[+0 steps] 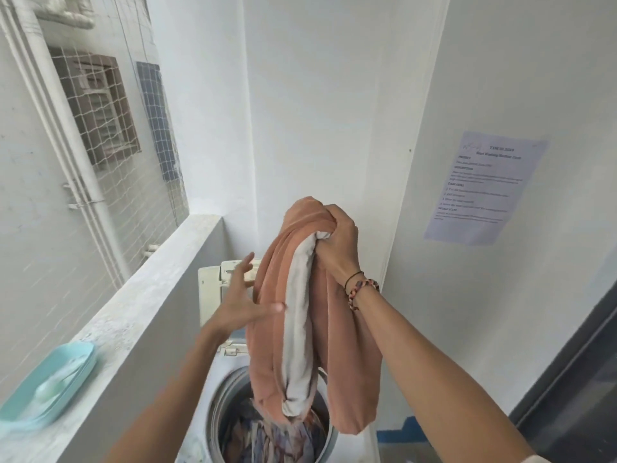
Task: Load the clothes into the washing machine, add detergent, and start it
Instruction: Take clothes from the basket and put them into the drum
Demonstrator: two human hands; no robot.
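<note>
We have a single wide-angle view, worn on the person's head, looking forward and down along both forearms. It sits close above the white top-loading washing machine [213,389], whose round drum opening fills the bottom centre. The grey concrete ledge [140,315] runs up the left; white walls curve at the edges. No second view overlaps.

The drum mouth [267,412] is half blocked: a hanging orange cloth [300,312] fills its far right, and patterned clothes [267,439] lie inside. Its near left stays open. A ledge [140,329] walls the left, the raised lid [213,285] the far side.
</note>
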